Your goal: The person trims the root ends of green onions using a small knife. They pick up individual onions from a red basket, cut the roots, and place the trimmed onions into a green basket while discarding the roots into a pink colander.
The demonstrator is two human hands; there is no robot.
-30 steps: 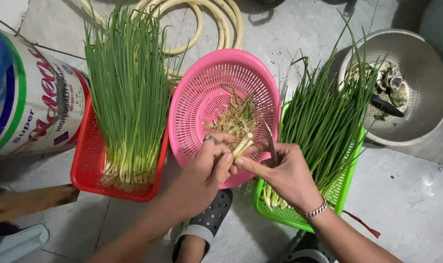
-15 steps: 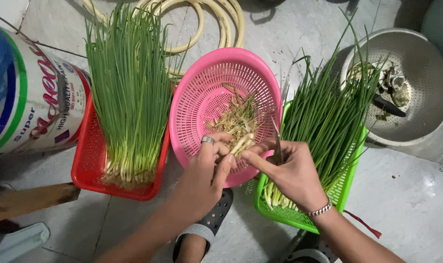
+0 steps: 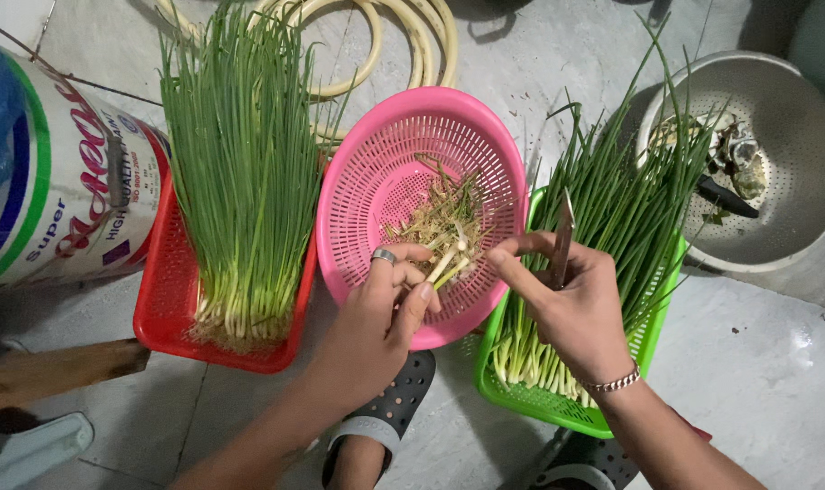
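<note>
My left hand (image 3: 376, 313) is curled nearly shut, thumb and fingers pinching a small cluster of scallion stalks (image 3: 449, 263) by their pale bottoms. Ring on one finger. My right hand (image 3: 571, 304) is closed around a small knife (image 3: 562, 238), blade pointing up and away from me, index finger stretched toward the stalks. Bracelet at that wrist.

The stalks sit over the near rim of the pink basket (image 3: 367, 181), just between both hands. They look short, white to pale yellow at the base, a bit of green above.

Containers, near to far:
- Green basket (image 3: 521, 399), right of centre, under my right hand: untrimmed scallions (image 3: 612, 209), white bulbs toward me, green tops fanning away over the far edge.
- Red basket (image 3: 172, 308), on the left: a neat bundle of long scallions (image 3: 240, 172), white root ends toward me, leaves straight and even.
- Pink basket, round, slotted, between the other two and touching both: a loose pile of trimmings (image 3: 444, 218), stringy roots and yellowish bits.
- Metal colander (image 3: 794, 136), far right: some scraps and a dark-handled tool, too small to tell more.

Far left there's a printed sack (image 3: 58, 191). A coiled pale hose (image 3: 403, 36) lies behind the baskets. My sandal (image 3: 385, 408) shows below the left hand.
</note>
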